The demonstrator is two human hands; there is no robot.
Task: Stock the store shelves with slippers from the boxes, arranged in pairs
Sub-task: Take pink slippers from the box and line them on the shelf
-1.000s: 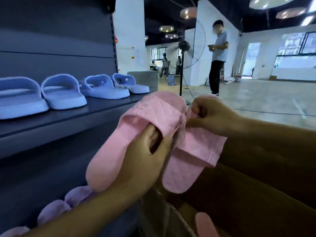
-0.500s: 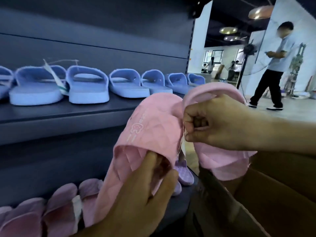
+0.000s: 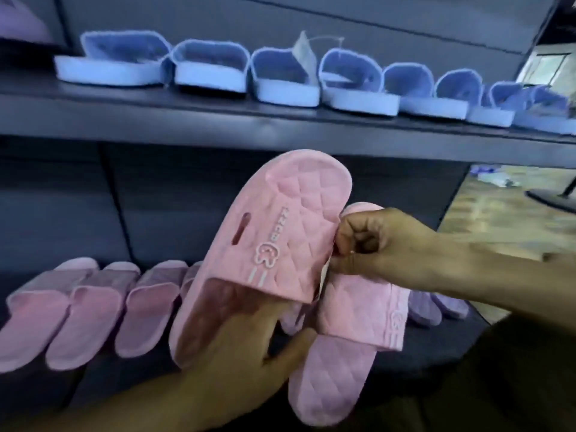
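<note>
Left hand (image 3: pixel 246 347) gripped the heel end of the upper pink slipper (image 3: pixel 280 241), fingers curled under the sole, thumb reaching across toward the lower pink slipper (image 3: pixel 346 353). Right hand (image 3: pixel 386 244) closed, fingers curled tight, thumb and forefinger pinching at the strap edge of the upper pink slipper where the two slippers met. What else, if anything, lay between those fingertips could not be made out.

Both slippers held in the air in front of the shelving, touching side by side. The upper one was tilted toe-up, strap facing the camera with a raised white emblem. The lower one was partly tucked behind it, heel toward the person.

Behind them, on the lower shelf (image 3: pixel 103 385), a row of shelved pink slippers (image 3: pixel 78 310) to the left and lilac slippers (image 3: pixel 433 307) to the right. On the upper shelf (image 3: pixel 218 120), a row of blue slippers (image 3: pixel 280 79), with a white tag (image 3: pixel 304 54) standing among them.
</note>
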